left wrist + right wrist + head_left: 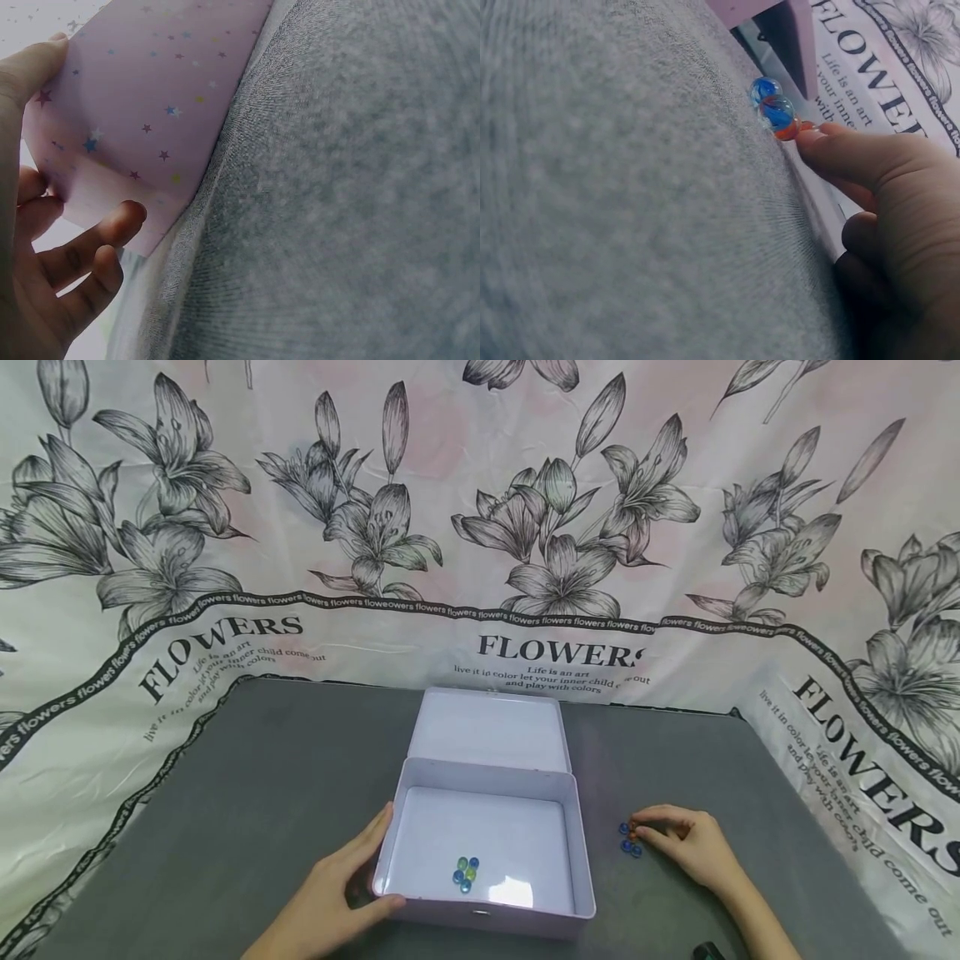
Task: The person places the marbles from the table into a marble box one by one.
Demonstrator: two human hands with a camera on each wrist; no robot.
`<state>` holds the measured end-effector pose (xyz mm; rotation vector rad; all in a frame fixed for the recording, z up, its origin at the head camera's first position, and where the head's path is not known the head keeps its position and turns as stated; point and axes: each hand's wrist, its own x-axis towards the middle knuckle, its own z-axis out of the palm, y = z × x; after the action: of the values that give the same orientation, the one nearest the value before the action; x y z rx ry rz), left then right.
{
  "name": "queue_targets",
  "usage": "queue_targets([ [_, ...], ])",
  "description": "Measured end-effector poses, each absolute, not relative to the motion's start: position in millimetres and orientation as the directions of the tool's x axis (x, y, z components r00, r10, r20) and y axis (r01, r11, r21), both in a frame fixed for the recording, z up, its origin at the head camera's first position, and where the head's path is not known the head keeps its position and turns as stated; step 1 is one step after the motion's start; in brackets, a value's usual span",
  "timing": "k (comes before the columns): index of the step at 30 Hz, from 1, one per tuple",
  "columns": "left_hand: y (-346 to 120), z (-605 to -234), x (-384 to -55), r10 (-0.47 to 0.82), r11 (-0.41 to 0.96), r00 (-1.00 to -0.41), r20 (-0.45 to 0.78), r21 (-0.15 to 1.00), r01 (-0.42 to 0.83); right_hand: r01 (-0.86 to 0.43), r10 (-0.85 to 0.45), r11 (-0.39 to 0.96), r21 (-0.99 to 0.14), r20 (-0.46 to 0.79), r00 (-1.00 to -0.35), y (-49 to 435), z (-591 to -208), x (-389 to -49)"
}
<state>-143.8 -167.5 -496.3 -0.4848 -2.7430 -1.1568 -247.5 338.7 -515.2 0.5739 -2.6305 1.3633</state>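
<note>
A shallow box [480,818], white inside, stands on the grey tabletop with its hinged lid [489,731] laid back. My left hand [333,889] grips its front left corner, the thumb at the front rim and fingers along the left wall. In the left wrist view the box's outside [150,90] is pink with small stars. Several blue and green glass marbles [466,886] lie inside. Right of the box, my right hand [693,847] pinches an orange marble [633,835] between thumb and forefinger. Several blue marbles [626,846] sit against it on the table.
A cloth printed with flowers and lettering [562,652] hangs behind the grey table [315,760] and runs along both its sides. Near the right forearm, a small dark object [707,952] shows at the bottom edge.
</note>
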Motion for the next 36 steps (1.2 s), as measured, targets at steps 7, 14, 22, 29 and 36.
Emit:
queue_targets([
  [7,-168.4,-493.8,-144.4,0.235,0.662,-0.944,0.230,0.674,0.329,-0.398,-0.310,0.474,-0.785,0.274,-0.910,334.9,-505.3,-255.3],
  [14,-168.7,-494.2,-146.1,0.238,0.659,-0.944,0.229,0.676,0.330,-0.440,-0.345,0.462,-0.770,0.301,-0.889,325.1,-472.9,-265.3],
  [22,-166.7,-495.3,-143.3,0.252,0.657,-0.932,0.261,0.660,0.363,-0.495,-0.344,0.479,-0.725,0.363,-0.866,315.1,-434.4,-270.5],
  [29,-167.4,-493.7,-144.3,0.234,0.658,-0.945,0.227,0.679,0.326,-0.533,-0.394,0.428,-0.730,0.380,-0.837,290.9,-428.8,-279.2],
  [36,-167.8,-493.8,-144.7,0.237,0.645,-0.955,0.180,0.706,0.293,-0.578,-0.456,0.382,-0.721,0.397,-0.796,249.6,-425.7,-290.8],
])
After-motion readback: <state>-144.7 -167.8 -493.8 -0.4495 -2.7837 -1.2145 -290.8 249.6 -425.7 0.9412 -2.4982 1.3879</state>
